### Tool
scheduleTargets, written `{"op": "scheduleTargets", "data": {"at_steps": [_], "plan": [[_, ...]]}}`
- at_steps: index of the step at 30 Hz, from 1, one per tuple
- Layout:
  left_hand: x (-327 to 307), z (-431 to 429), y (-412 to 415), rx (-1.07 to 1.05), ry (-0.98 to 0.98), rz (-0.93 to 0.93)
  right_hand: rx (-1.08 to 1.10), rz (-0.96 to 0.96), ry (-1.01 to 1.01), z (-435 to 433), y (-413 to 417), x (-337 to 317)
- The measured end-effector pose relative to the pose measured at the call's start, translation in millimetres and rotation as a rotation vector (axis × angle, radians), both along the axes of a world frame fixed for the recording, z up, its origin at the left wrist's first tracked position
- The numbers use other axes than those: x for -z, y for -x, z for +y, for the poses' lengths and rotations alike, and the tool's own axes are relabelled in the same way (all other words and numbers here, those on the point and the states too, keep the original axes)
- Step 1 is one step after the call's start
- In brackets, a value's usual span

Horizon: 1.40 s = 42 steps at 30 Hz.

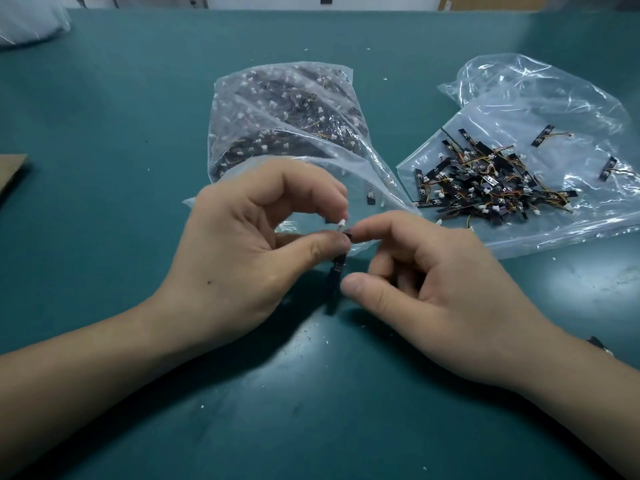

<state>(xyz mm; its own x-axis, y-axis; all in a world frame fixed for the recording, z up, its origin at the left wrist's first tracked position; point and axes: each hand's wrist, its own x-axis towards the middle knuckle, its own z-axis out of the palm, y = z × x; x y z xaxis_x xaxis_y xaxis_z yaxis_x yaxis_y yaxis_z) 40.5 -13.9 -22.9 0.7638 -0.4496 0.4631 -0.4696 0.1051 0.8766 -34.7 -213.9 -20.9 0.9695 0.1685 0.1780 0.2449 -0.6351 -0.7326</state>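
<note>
Pinching a narrow black strip (336, 271) near its top, the left hand (242, 244) carries the work here: its thumb and forefinger close on the strip just under the white connector (342, 223), so this grip is grasping the part above the desk (138, 116). The strip's long axis runs from the connector end, farthest from the person, down toward the desk, and its lower end is blurred. The right hand (433, 282) comes in from the other side with curled fingers. Its forefinger tip touches the strip's top end just beside the connector, and its thumb sits just beside the lower half. Whether that second grip truly clamps the strip or only rests against it cannot be told. The coming move likely turns on the connector: it lies between the two forefingers, up and away from both thumbs, with the left hand nearer and already steadying it, so the right would work across the strip's short width, not along its length. Behind the hands lies a full bag (287, 116) of like parts, and to the right an open bag (554, 98) bears a loose pile (485, 178) of strips with coloured leads.
</note>
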Motion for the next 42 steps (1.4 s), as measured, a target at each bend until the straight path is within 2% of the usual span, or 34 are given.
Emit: {"op": "scheduleTargets", "data": {"at_steps": [5,13,19,27,31,36,40,42], "plan": [[0.5,0.0,3.4,0.059,-0.041,0.032,-0.015,-0.077,0.059,-1.1,0.1,-3.2],[0.4,-1.2,1.5,-0.005,-0.033,-0.010,-0.105,-0.117,0.163,0.2,-0.7,-3.8],[-0.6,-1.6,3.1,-0.025,-0.002,-0.002,-0.124,-0.109,0.154,-1.1,-1.6,-3.7],[-1.3,-0.8,5.2,0.036,0.007,-0.117,-0.132,-0.135,0.210,0.9,-0.5,-3.0],[-1.7,-0.5,3.2,0.050,-0.009,-0.092,-0.077,-0.169,0.054,0.9,-2.0,-5.2],[-1.5,-0.4,5.2,0.079,-0.088,0.063,0.029,-0.150,-0.174,-1.3,1.0,-8.1],[-6.9,-1.0,4.6,0.128,-0.029,0.215,0.028,-0.105,-0.191,-0.9,2.8,-9.0],[-9.3,-0.4,3.0,0.145,-0.106,0.220,0.011,-0.113,-0.169,-0.3,3.8,-10.1]]}}
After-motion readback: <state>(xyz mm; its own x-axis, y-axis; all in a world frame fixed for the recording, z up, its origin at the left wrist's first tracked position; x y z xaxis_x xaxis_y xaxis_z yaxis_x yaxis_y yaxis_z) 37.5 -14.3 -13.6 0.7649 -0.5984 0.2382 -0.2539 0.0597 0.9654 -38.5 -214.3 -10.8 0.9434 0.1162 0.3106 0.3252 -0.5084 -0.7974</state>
